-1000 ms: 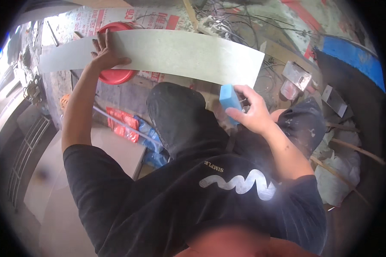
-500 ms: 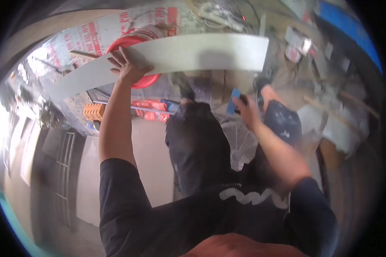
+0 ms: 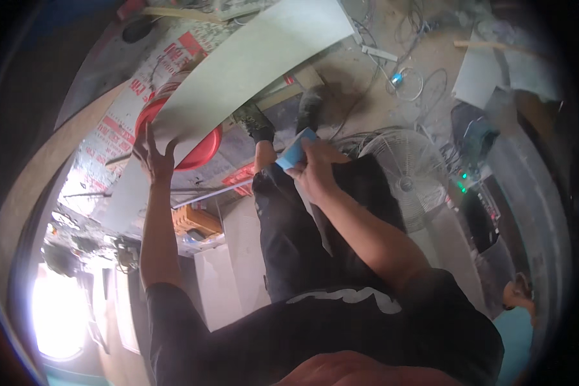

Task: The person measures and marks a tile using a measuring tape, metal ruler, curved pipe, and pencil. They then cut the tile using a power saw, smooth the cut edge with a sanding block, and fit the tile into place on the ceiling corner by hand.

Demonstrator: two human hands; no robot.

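Note:
A long white board (image 3: 264, 58) slants across the upper left, lying over a red round bucket or tub (image 3: 202, 151). My left hand (image 3: 153, 154) rests on the board near its lower-left part, with its fingers spread and the thumb apart. In front of my knees, my right hand (image 3: 314, 172) is closed around a small blue block (image 3: 296, 149). The block is held apart from the board, and its underside is hidden. Dark shorts (image 3: 286, 225) cover my legs below the hands.
A round wire fan guard (image 3: 405, 180) is to the right of my legs. Loose cables (image 3: 408, 77) run over the floor. An orange crate (image 3: 196, 222) sits beyond my left forearm. Another person's arm (image 3: 520, 297) shows at the far right.
The view has turned, so the board now slants more steeply. My right hand has brought the blue block in closer to the board and my left hand. The left hand stays on the board.

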